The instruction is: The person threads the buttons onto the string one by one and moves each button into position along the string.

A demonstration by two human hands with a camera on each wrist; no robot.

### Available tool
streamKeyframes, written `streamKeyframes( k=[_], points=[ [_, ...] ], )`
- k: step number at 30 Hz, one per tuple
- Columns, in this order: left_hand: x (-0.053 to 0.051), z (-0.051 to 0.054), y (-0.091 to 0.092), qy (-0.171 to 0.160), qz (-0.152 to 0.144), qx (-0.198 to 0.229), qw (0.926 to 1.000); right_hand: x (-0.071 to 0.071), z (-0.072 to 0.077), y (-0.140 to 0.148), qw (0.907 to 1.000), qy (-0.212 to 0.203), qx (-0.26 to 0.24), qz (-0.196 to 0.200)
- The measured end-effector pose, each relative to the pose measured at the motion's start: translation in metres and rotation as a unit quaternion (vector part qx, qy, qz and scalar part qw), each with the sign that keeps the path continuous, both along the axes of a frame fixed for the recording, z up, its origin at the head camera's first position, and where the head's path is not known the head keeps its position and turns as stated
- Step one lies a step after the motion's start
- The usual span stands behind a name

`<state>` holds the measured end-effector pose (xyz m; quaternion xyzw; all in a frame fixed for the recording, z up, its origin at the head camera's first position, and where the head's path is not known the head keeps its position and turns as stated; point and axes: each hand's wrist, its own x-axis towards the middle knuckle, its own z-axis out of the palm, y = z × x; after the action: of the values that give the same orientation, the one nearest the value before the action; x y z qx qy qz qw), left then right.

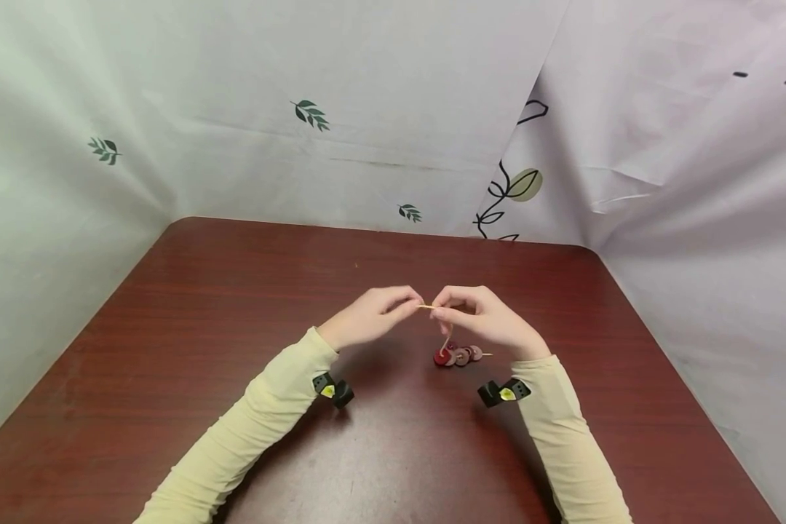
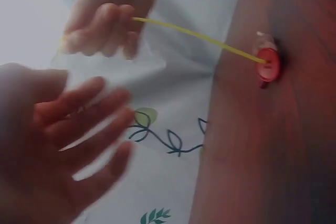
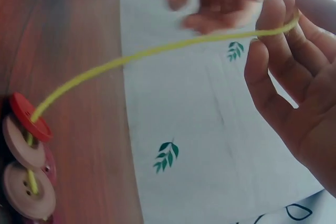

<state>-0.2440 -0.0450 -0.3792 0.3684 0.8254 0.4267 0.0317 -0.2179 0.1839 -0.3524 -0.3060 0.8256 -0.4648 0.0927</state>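
A yellow cord (image 3: 173,48) rises from a small cluster of round buttons threaded on it, lying on the table. A red button (image 3: 31,116) comes first, with pale pink buttons (image 3: 29,190) and darker ones behind. My right hand (image 1: 487,316) pinches the cord between thumb and fingers above the buttons; a short end sticks out toward my left hand (image 1: 376,313). The left fingertips are right by that end in the head view. Seen from the left wrist, the left fingers (image 2: 100,129) are loosely spread, blurred, with no cord visible among them.
The brown wooden table (image 1: 236,276) extends around both hands. White cloth (image 1: 367,94) printed with leaves hangs behind it and along its sides. A dark wrist camera (image 1: 332,391) is strapped at the left sleeve, another camera (image 1: 503,393) at the right.
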Motion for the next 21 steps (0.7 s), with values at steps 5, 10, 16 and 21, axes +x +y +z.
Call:
streamKeyframes(
  k=[5, 10, 16, 21],
  points=[
    [0.003, -0.012, 0.01, 0.03, -0.062, -0.105, 0.9921, 0.001, 0.001, 0.006, 0.9998, -0.007, 0.004, 0.017],
    [0.005, -0.023, 0.017, 0.034, -0.101, -0.139, 0.9845, 0.001, 0.002, 0.009, 0.9998, -0.011, -0.002, 0.014],
    [0.009, -0.039, 0.023, 0.013, -0.117, -0.176, 0.9772, 0.0, 0.004, 0.009, 0.9998, 0.002, 0.016, 0.01],
    [0.013, -0.048, 0.029, 0.042, -0.11, -0.202, 0.9723, 0.001, 0.006, 0.009, 0.9998, 0.004, 0.018, 0.012]
  ],
)
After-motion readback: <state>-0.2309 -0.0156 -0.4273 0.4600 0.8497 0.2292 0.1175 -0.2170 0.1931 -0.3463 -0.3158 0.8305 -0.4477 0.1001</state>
